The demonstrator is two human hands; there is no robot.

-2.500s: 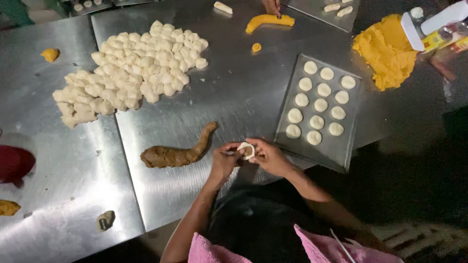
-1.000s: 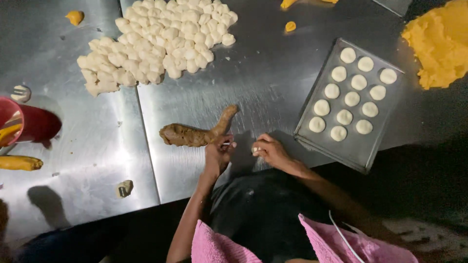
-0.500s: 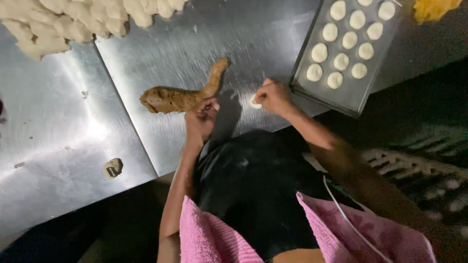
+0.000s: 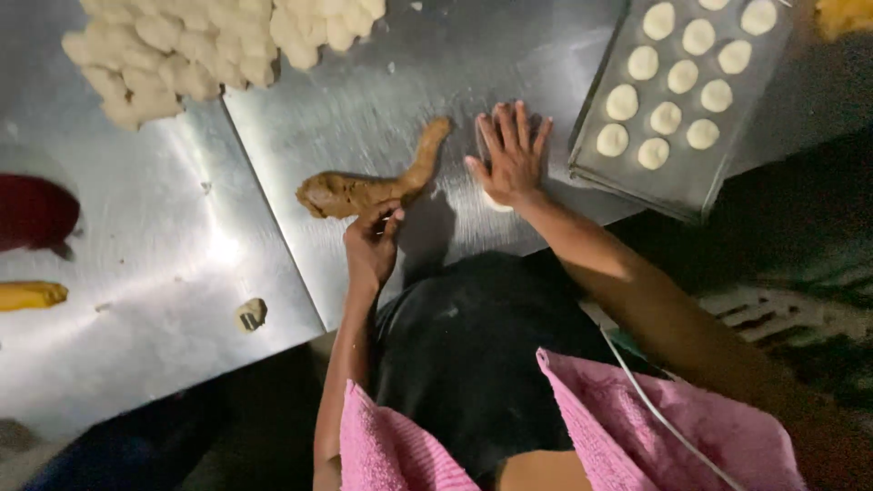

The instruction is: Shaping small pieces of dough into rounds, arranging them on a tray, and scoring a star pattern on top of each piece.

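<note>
My right hand lies flat, fingers spread, on the steel table, pressing a small white dough piece that peeks out under the palm heel. My left hand pinches the near edge of a long brown filling roll that stretches up towards the right. To the right stands a metal tray holding several round white dough balls in rows.
A big heap of white dough pieces lies at the top left. A red bowl and a yellow dough strip sit at the left edge, with a small dough scrap nearby. Yellow dough shows at the top right.
My right hand has gone from holding the white dough piece in its fingers to pressing it flat on the table. My left hand has moved onto the brown roll. The view shifted closer.
</note>
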